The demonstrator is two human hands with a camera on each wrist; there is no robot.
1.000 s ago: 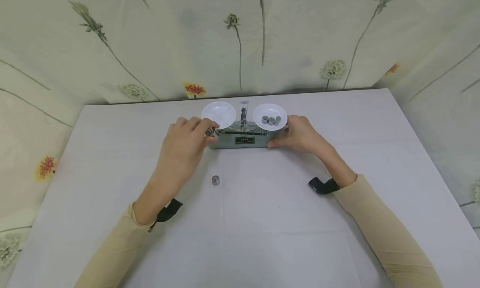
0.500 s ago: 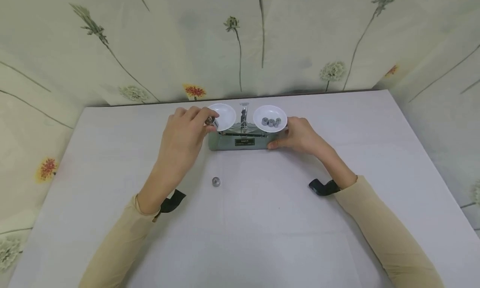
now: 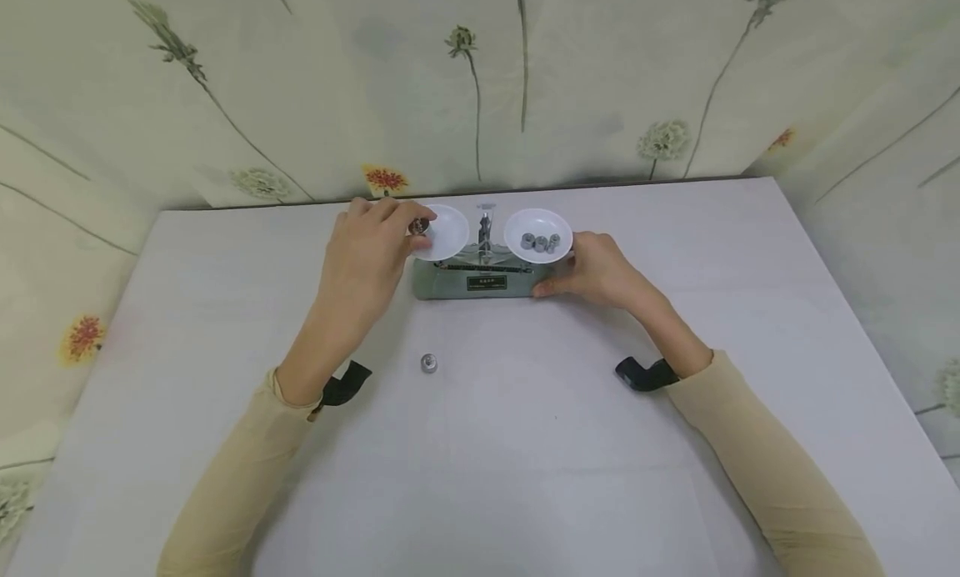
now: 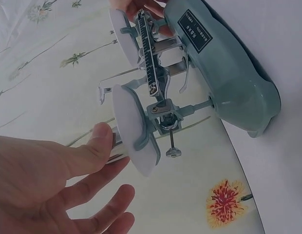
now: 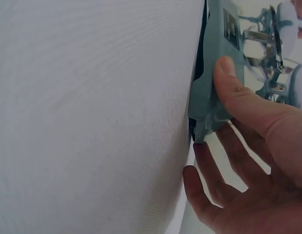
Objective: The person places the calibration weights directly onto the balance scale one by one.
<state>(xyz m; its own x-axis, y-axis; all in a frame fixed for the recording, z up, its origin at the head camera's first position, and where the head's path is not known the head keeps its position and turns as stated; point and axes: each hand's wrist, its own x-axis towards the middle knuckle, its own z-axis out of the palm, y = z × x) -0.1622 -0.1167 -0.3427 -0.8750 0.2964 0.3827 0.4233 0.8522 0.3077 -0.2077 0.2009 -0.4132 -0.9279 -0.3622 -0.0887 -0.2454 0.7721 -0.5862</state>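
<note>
A green balance scale (image 3: 450,287) with two white pans stands near the table's back edge. My left hand (image 3: 360,260) pinches a shiny metal weight (image 3: 418,226) between thumb and forefinger, over the left pan (image 3: 452,232). In the left wrist view the weight (image 4: 119,146) shows right at the pan's upper face, partly hidden by my thumb. My right hand (image 3: 603,270) grips the right end of the base; in the right wrist view its thumb lies on the front of the base (image 5: 214,92) and fingers reach behind. Several small weights (image 3: 541,243) sit in the right pan (image 3: 536,218).
One loose metal weight (image 3: 428,363) stands on the white tabletop (image 3: 495,427) in front of the scale. A flower-patterned curtain (image 3: 570,85) hangs behind the table's back edge. A black strap piece (image 3: 645,374) sticks out at the right wrist, another (image 3: 347,383) at the left.
My left hand has moved up and away from me with the weight, from the front of the left pan to over it. The right hand keeps its grip on the base.
</note>
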